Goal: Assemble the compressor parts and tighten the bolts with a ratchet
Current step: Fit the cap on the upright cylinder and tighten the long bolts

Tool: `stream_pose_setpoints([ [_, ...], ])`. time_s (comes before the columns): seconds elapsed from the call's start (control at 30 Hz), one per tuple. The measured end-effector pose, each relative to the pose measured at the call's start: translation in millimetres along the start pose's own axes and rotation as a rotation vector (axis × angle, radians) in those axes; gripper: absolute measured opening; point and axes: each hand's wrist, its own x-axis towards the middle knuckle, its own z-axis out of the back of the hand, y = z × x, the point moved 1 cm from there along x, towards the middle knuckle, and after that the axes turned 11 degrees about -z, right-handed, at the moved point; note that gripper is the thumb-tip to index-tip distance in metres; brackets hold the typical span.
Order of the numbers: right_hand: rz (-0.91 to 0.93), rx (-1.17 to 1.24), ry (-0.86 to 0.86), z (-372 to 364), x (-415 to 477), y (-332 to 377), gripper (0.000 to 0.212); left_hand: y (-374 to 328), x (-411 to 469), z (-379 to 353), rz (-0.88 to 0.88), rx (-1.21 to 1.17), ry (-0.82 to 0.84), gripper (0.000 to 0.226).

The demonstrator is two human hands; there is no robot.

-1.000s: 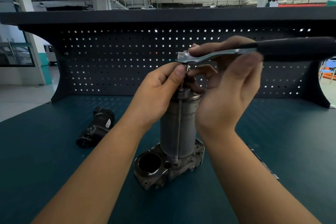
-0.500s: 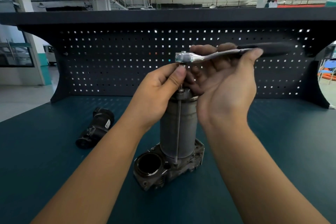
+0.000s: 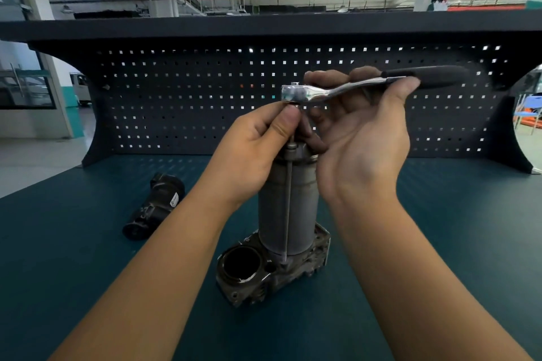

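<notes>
Left hand (image 3: pixel 255 149) pinching bit (image 3: pixel 292 138) under ratchet (image 3: pixel 337 91) head, right hand (image 3: pixel 360 141) gripping its handle

Right hand (image 3: pixel 362 141) around ratchet (image 3: pixel 294 93) above upright compressor (image 3: pixel 289 202) (left hand (image 3: pixel 253 149) on its socket (image 3: pixel 293 102))

Compressor (image 3: pixel 289 208) stands upright mid-worktop (image 3: pixel 440 243). Loose part (image 3: pixel 155 208) lies on its side to its left, slightly further back. Pegboard (image 3: pixel 176 97) along rear edge. Ratchet (image 3: pixel 337 91) above compressor top.

Left grip (image 3: pixel 258 149) pinching; right grip (image 3: pixel 363 138) curled, raised higher.
</notes>
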Motion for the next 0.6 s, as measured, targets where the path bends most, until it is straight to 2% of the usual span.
stream_pose_setpoints([
  [0.03,-0.024,0.063,0.023,-2,2,2,0.049,1,0,0,-0.001,0.006,0.000,0.031],
  [0.1,0.082,-0.023,0.057,-6,-1,2,0.049,1,0,1,0.012,0.010,-0.009,0.032],
  [0.17,0.365,-0.175,0.095,-10,-7,-4,0.040,0,-1,1,0.024,0.009,-0.024,0.030],
  [0.27,0.794,-0.447,0.310,-7,-9,-9,0.030,0,-2,2,0.027,-0.030,-0.028,0.019],
  [0.33,0.924,-0.639,0.363,-3,-4,-9,0.035,0,-1,4,0.022,-0.019,-0.020,0.019],
  [0.4,0.972,-0.693,0.326,0,-3,-8,0.037,-1,0,5,0.022,-0.016,0.005,0.022],
  [0.47,0.876,-0.570,0.278,-4,-5,-6,0.031,-3,0,4,0.027,-0.033,0.027,0.028],
  [0.6,0.222,-0.115,0.028,-6,-2,-1,0.046,-3,0,1,0.042,-0.044,0.034,0.028],
])
